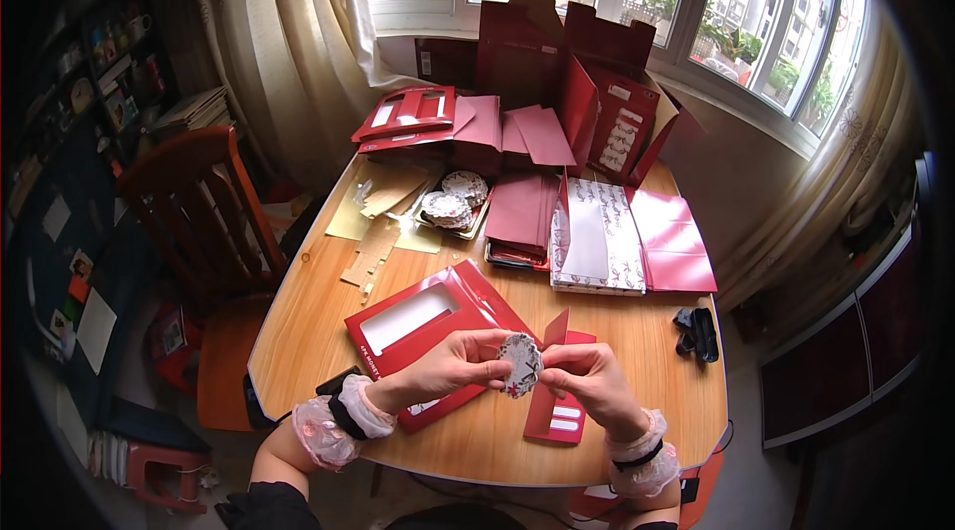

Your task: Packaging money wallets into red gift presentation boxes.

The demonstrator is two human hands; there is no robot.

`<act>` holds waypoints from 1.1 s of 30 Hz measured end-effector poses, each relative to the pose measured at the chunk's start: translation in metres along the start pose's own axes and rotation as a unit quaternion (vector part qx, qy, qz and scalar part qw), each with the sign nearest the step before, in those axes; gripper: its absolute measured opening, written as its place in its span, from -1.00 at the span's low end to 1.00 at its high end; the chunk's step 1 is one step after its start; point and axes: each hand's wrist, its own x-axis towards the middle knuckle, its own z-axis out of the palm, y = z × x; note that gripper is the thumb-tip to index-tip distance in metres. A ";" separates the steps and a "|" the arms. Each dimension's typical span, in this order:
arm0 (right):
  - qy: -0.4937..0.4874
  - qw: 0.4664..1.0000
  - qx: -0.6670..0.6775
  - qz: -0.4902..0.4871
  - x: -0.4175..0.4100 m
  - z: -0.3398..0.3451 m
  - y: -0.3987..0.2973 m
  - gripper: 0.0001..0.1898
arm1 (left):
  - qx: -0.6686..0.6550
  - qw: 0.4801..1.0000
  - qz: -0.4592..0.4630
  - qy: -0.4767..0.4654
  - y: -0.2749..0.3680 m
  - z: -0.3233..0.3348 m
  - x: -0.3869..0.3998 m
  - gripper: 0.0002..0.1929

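Between my two hands, near the front of the table, is a white scalloped paper tag (520,366) with a printed floral pattern. My left hand (466,366) pinches its left edge between thumb and fingers. At its right edge, the thumb and forefinger of my right hand (586,377) also grip it. Beneath my right hand lies a folded red card (539,410) with white strips on it. A flat red window box (448,298) rests under and beyond my left hand.
Stacked scalloped tags (448,209) lie on a tray behind, beside yellow paper (347,216). Pink-red cards (522,209) and a patterned white stack (623,246) stand towards the back. An open red carton (582,112) is by the window. A black object (701,336) lies at the right edge.
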 end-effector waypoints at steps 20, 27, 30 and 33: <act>0.012 0.999 0.016 0.032 -0.002 0.005 -0.004 -0.81 | 0.046 0.999 0.013 0.014 0.001 0.003 -0.001 -0.45; -0.007 0.999 0.023 0.032 -0.003 0.005 -0.005 -0.81 | 0.044 0.999 0.002 0.006 0.003 0.005 -0.001 -0.44; 0.000 0.999 0.028 0.038 -0.004 0.004 -0.005 -0.81 | 0.029 1.000 -0.007 -0.008 0.003 0.005 -0.001 -0.43; 0.006 0.999 0.017 0.032 -0.003 0.003 -0.004 -0.82 | 0.025 1.000 -0.012 -0.015 0.003 0.004 -0.001 -0.43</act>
